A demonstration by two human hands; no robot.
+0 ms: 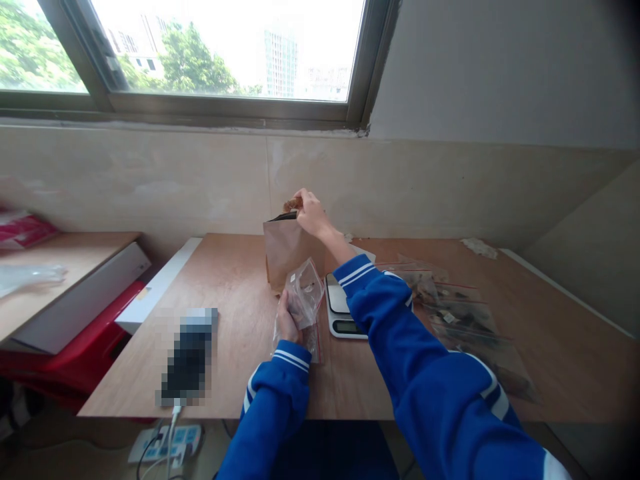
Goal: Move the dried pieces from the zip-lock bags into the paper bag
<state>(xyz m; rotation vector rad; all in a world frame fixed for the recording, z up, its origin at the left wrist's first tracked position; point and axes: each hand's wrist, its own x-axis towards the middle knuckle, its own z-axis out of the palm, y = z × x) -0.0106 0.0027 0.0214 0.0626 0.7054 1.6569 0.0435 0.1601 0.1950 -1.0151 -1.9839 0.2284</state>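
Observation:
My right hand is closed on a brown, rough-looking dried piece, held just above the mouth of a brown paper bag. The bag stands upright on the table, its top open and dark inside. Lower down, my left hand grips a clear zip bag in front of the paper bag. Another clear bag with a red zip line lies beneath that hand. To the right sits a white kitchen scale, partly hidden by my right sleeve.
Several clear zip bags with dark contents lie on the right of the wooden table. A pixelated phone-like object with a white cable is at the left. Below the edge is a power strip; a wall stands behind.

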